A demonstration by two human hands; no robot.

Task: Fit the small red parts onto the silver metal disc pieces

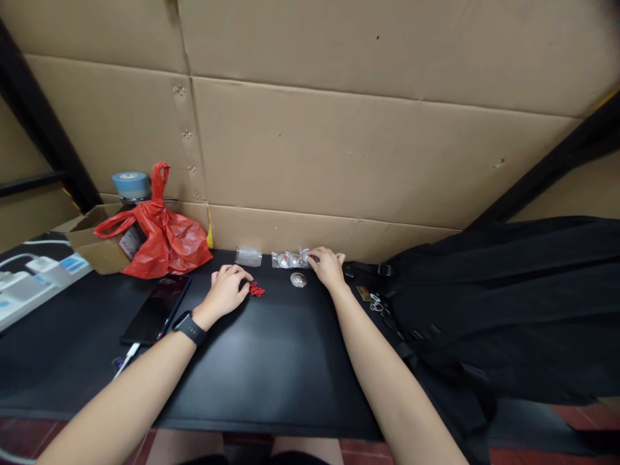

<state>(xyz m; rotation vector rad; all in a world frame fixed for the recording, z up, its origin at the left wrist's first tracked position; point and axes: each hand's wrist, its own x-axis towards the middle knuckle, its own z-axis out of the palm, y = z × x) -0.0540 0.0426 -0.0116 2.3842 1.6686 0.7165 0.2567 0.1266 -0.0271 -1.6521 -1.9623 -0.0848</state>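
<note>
My left hand (226,290), a dark watch on its wrist, lies on the black table (271,368) with fingers loosely bent and apart. Its fingertips are beside a small bundle of red cord (257,290); whether they touch it I cannot tell. Near the back wall, my right hand (329,266) has its fingers closed at the right end of a row of small clear packets (285,260) with shiny round pieces inside. It seems to pinch the end packet, partly hidden by the fingers. A shiny round metallic disc (298,279) lies just in front of the row.
A flat clear plastic bag (248,257) lies near the cardboard wall (310,148). To the left are a phone (157,309) on a cable, a power strip (43,284) and a red plastic bag (169,239). A black backpack (508,310) and keys (376,303) are at right.
</note>
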